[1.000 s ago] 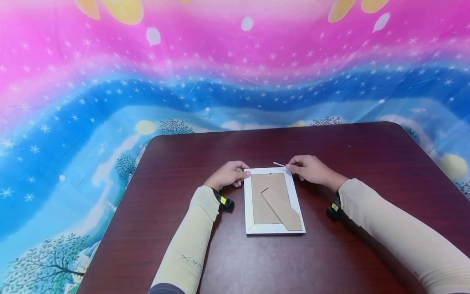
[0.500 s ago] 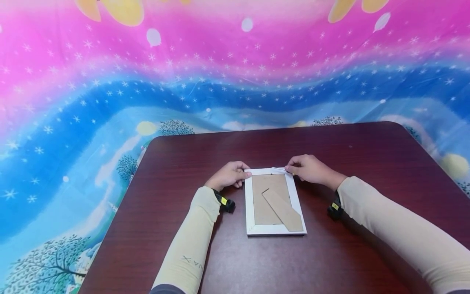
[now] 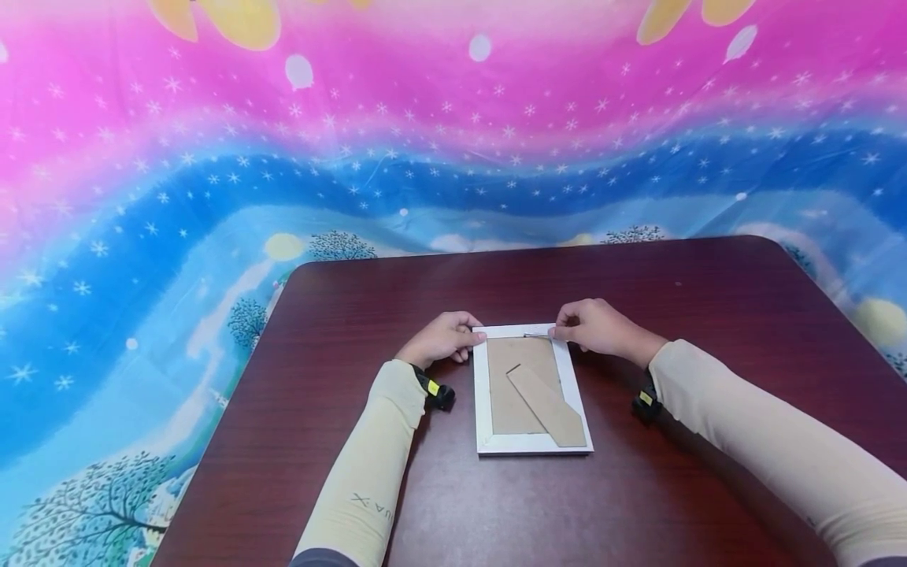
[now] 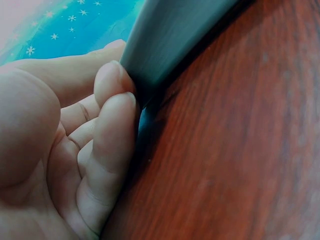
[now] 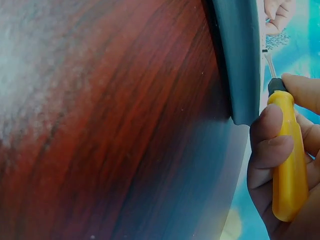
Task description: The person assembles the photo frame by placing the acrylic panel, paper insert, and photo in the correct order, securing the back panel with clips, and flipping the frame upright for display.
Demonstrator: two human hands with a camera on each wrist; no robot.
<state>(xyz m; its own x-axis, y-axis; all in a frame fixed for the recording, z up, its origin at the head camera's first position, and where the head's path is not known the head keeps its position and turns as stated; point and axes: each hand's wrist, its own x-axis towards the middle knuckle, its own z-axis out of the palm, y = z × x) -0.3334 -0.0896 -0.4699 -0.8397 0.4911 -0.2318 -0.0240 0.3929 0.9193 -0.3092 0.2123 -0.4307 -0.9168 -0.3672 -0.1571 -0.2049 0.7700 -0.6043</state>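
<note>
A white picture frame [image 3: 483, 394] lies face down on the table, its brown backing board [image 3: 520, 350] and slanted easel leg [image 3: 546, 405] facing up. My left hand [image 3: 441, 337] grips its far left corner, thumb on the rim and fingers against the side. In the left wrist view, curled fingertips [image 4: 117, 80] touch the frame's grey side. My right hand [image 3: 602, 327] holds a screwdriver with a yellow handle [image 5: 290, 165] and black collar. Its thin metal shaft [image 3: 536, 336] points left over the far inner edge of the frame, with the tip near a small dark tab.
The dark red wooden table [image 3: 340, 409] has rounded far corners. Behind it hangs a pink and blue snowflake cloth [image 3: 453, 157]. Each wrist wears a small black camera, the left one [image 3: 439, 394] close beside the frame.
The screwdriver's shaft has come nearer, from beyond the frame's far edge to the inner edge of its far rim. The left hand keeps its place on the corner.
</note>
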